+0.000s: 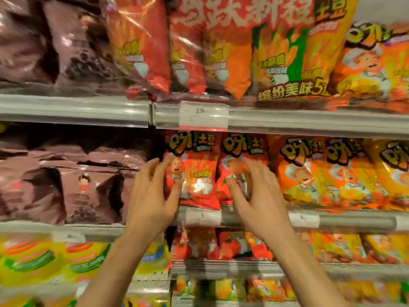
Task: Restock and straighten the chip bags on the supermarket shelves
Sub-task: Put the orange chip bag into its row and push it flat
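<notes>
Two red chip bags stand side by side on the middle shelf [354,220]. My left hand [152,196] is spread open in front of the left red bag [199,173], fingertips touching its left edge. My right hand [256,196] is spread over the lower front of the right red bag [241,147], fingers apart and resting on it. Neither hand is closed around a bag. The picture is blurred.
Orange bags [321,173] fill the middle shelf to the right, brown bags [77,185] to the left. Large red multipacks [221,52] sit on the upper shelf above a price tag [203,116]. Yellow-green bags [44,262] and small red bags [199,244] lie on the lower shelves.
</notes>
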A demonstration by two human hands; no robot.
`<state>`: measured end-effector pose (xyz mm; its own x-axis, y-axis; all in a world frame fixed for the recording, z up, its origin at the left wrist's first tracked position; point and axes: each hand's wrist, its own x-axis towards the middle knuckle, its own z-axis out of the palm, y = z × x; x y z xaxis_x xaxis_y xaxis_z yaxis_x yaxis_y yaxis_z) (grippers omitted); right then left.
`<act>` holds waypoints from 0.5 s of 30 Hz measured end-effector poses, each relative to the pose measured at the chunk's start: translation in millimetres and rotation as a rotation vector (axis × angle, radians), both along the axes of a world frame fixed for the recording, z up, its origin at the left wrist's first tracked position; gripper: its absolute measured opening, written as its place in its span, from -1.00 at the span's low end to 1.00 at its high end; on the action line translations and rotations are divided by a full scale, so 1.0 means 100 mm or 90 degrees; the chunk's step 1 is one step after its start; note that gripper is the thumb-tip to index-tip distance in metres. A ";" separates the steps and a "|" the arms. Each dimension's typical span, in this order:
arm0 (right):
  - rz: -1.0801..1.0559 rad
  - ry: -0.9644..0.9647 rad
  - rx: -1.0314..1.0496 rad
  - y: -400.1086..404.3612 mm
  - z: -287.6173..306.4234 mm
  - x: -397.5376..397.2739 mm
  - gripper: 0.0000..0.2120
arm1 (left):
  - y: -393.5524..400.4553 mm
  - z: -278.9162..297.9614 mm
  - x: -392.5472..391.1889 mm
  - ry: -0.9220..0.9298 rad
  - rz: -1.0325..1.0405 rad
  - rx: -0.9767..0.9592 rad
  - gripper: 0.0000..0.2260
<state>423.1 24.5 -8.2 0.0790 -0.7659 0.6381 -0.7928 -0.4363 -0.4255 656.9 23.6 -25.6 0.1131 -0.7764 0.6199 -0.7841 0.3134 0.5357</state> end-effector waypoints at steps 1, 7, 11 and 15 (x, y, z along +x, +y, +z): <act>0.022 0.040 0.007 -0.02 0.01 0.08 -0.54 | -0.02 -0.02 0.07 -0.010 -0.014 0.025 -0.45; 0.033 0.315 0.036 -0.25 -0.05 0.28 -0.24 | -0.21 -0.10 0.34 -0.075 -0.110 0.154 -0.40; 0.039 0.422 0.062 -0.40 -0.16 0.27 -0.15 | -0.28 -0.08 0.41 -0.081 -0.154 0.174 -0.35; 0.040 0.451 0.069 -0.51 -0.19 0.24 -0.17 | -0.31 -0.09 0.43 -0.101 -0.160 0.161 -0.33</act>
<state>446.7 -26.3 -26.9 0.4922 -0.8023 0.3377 -0.8691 -0.4750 0.1381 699.8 -7.7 -34.5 -0.1813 -0.8983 0.4003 -0.7791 0.3795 0.4989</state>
